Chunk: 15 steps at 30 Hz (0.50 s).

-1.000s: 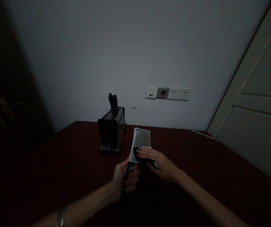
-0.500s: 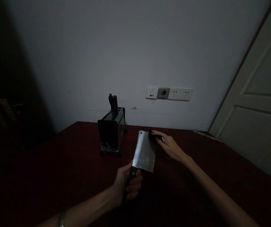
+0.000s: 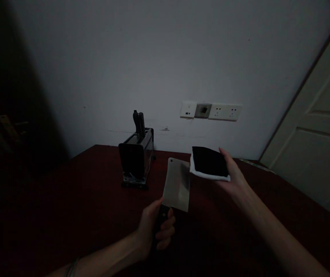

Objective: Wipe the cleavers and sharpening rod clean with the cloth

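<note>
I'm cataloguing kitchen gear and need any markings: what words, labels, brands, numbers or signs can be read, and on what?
There is no readable text.
Cleaver: no legible marking on the visible blade face.
Black-and-white folded cloth: no lettering visible.
Knife block: too dark to tell.
Wall outlet panels: any marks are too small to read.

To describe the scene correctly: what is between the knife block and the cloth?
In the head view, the cleaver, held in the left hand, appears between the knife block and the cloth; tabletop shows between knife block and cleaver.
</note>
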Each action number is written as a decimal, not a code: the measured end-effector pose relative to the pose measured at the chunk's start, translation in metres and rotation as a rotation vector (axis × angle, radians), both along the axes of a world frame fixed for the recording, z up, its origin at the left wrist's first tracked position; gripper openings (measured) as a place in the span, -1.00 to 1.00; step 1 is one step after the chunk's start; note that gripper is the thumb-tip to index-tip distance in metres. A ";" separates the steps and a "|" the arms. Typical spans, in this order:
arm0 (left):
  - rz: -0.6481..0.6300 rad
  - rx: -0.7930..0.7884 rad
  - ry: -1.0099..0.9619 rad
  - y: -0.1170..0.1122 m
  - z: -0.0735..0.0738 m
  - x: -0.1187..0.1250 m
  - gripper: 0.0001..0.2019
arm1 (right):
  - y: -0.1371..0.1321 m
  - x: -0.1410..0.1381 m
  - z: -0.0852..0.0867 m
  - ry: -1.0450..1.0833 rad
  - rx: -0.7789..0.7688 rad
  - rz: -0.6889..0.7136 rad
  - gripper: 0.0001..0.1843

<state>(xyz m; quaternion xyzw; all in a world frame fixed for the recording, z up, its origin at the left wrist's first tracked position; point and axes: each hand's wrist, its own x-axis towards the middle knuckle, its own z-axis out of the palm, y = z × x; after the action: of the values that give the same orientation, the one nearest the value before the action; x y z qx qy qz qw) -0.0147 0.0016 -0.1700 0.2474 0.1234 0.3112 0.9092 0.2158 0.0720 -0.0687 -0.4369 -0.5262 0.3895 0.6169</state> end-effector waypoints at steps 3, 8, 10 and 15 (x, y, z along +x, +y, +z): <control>0.017 -0.018 0.034 -0.002 0.001 0.000 -0.74 | -0.014 -0.015 0.007 0.080 -0.192 0.046 -0.71; 0.036 -0.017 0.096 -0.007 0.007 0.001 -0.86 | -0.034 -0.037 0.012 -0.259 -0.122 0.090 -0.75; 0.032 -0.008 0.092 -0.008 0.009 0.000 -0.87 | -0.039 -0.043 0.011 -0.492 0.058 0.195 -0.85; 0.018 0.011 0.082 -0.009 0.010 -0.001 -0.91 | -0.048 -0.051 0.005 -0.858 0.398 0.493 -0.79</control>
<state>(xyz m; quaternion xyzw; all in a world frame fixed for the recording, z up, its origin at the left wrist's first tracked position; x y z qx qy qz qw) -0.0153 -0.0077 -0.1601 0.2640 0.1611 0.3099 0.8991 0.1650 0.0241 -0.0641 -0.2947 -0.8820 0.2019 0.3074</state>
